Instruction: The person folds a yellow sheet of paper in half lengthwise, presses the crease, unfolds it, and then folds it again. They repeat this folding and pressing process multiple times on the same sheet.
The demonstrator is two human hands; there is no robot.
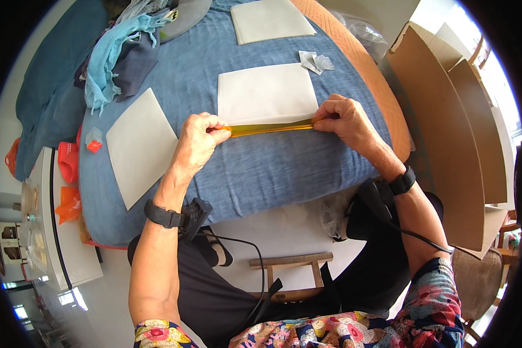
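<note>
A strip of yellow translucent film or tape [272, 128] is stretched level between my two hands. My left hand [199, 141] pinches its left end, thumb and fingertips together. At the other end, my right hand [344, 122] grips it the same way. Just beyond the strip lies a white paper sheet [265, 93] on the blue cloth [269, 169]; the strip runs along its near edge. Whether the strip touches the paper I cannot tell. To the left of my left hand lies another pale sheet [141, 148], turned at an angle.
A stack of pale sheets [272, 21] lies at the far side. Small silvery scraps [316, 62] sit by the sheet's far right corner. Clothes with a light-blue scarf [106, 61] are heaped far left, near a small clear-and-red box [94, 140]. Cardboard [439, 130] stands at right.
</note>
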